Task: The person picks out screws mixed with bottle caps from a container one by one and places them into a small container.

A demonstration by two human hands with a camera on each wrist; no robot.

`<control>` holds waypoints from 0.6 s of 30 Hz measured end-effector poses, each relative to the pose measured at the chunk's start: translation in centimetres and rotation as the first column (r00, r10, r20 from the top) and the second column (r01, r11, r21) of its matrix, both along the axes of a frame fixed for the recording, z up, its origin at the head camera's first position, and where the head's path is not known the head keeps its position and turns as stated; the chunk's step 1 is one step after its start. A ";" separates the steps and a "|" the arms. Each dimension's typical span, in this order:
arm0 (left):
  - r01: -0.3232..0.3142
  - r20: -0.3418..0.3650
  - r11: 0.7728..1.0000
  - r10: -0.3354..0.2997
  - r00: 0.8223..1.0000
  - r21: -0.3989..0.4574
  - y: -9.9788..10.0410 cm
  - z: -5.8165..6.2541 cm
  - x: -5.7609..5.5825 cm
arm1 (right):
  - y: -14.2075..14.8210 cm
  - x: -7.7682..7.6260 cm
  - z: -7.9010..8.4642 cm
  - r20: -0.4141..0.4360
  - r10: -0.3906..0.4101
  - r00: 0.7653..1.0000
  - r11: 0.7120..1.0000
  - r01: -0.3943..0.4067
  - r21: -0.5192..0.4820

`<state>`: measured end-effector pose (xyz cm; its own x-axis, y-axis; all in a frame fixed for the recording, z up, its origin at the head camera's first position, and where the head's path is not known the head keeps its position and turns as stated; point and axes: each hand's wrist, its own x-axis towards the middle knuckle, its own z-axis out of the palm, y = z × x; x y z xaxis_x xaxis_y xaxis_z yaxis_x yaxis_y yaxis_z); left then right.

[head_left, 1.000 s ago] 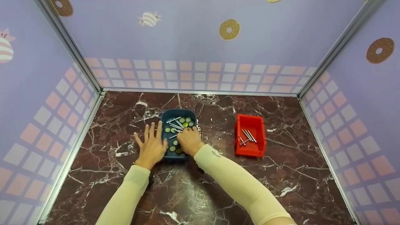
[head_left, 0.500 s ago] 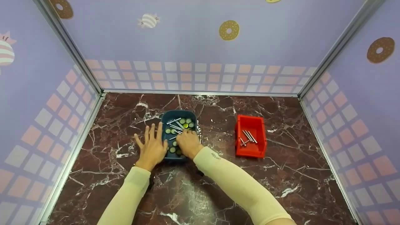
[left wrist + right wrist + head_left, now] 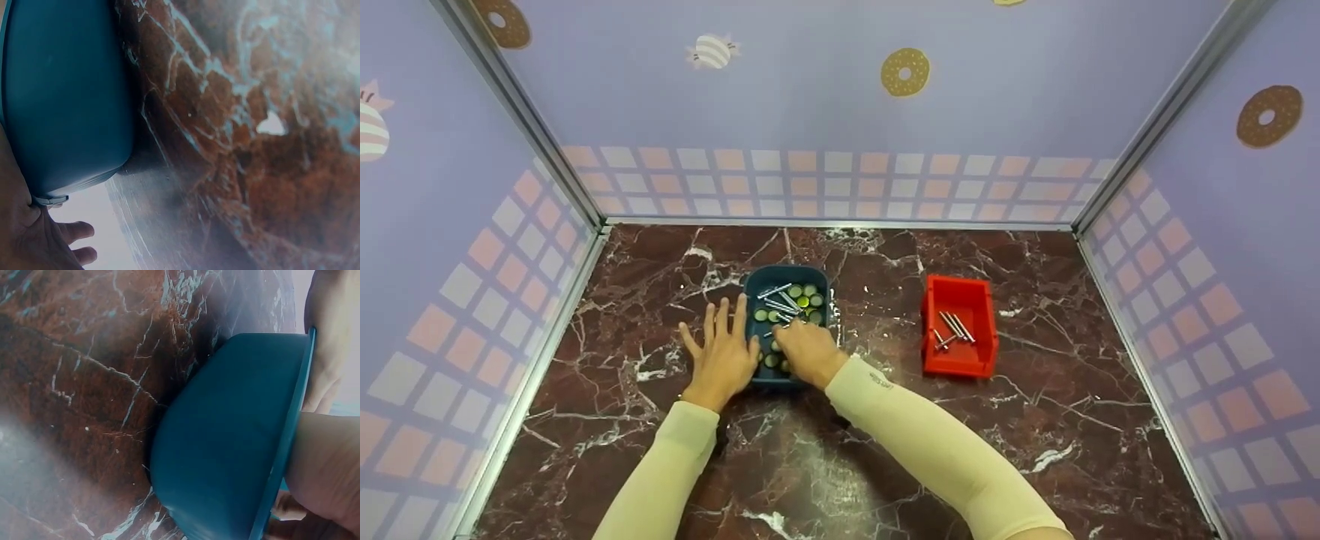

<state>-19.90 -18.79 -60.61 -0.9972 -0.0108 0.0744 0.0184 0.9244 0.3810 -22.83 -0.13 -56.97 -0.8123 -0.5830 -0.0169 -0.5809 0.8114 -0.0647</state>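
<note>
Lilac walls [image 3: 840, 90] close in the upper half of the frame and both sides, printed with sweets, a doughnut [image 3: 905, 73] and a band of pink and white squares; metal posts [image 3: 1162, 112] run down the corners.

Worktop [image 3: 1035, 315]: dark red-brown, marble-veined, shiny, with a pale glare at lower centre.

Pale yellow sleeves [image 3: 937, 442] come in from the bottom edge.

Blue tub [image 3: 787, 271], left of centre, lies between the hands. Red bin [image 3: 960, 367], right of centre, well apart from it.

Left hand [image 3: 721, 366] at the tub's left side: fingers straight and spread, thumb against the rim, apparently steadying. Right hand [image 3: 810, 354] reaches over the tub's right edge, fingers bent down inside; I cannot tell whether they grasp anything.

Metal screws [image 3: 775, 291] lie loose towards the far part of the tub; a few others [image 3: 958, 328] sit in the red bin. Round greenish discs [image 3: 796, 290] are scattered among the tub's screws; I see none in the bin.

Step in hand, as I judge it: picking a screw out from the discs. Next move seems to call for a firm pinch on one shank, discs left behind.
</note>
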 end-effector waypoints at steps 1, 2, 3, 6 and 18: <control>-0.001 0.002 1.000 0.001 1.000 0.000 0.0 0.0 0.0 | 0.1 0.0 0.0 0.001 0.001 1.000 1.000 -0.001 -0.011; -0.001 0.005 1.000 0.001 1.000 0.002 0.1 0.0 0.0 | 0.1 0.1 0.1 0.003 0.001 1.000 1.000 -0.001 -0.021; 0.000 0.009 1.000 0.000 1.000 0.004 0.1 0.0 0.1 | 0.2 0.1 0.1 0.000 0.002 1.000 1.000 -0.002 -0.030; 0.003 0.015 1.000 -0.003 1.000 0.007 0.1 0.0 0.1 | 0.2 0.0 0.3 -0.011 0.007 1.000 0.998 -0.008 -0.060; 0.003 0.019 1.000 -0.004 1.000 0.019 0.1 0.0 0.0 | 1.0 -0.3 0.9 -0.029 0.049 0.998 0.965 -0.055 -0.257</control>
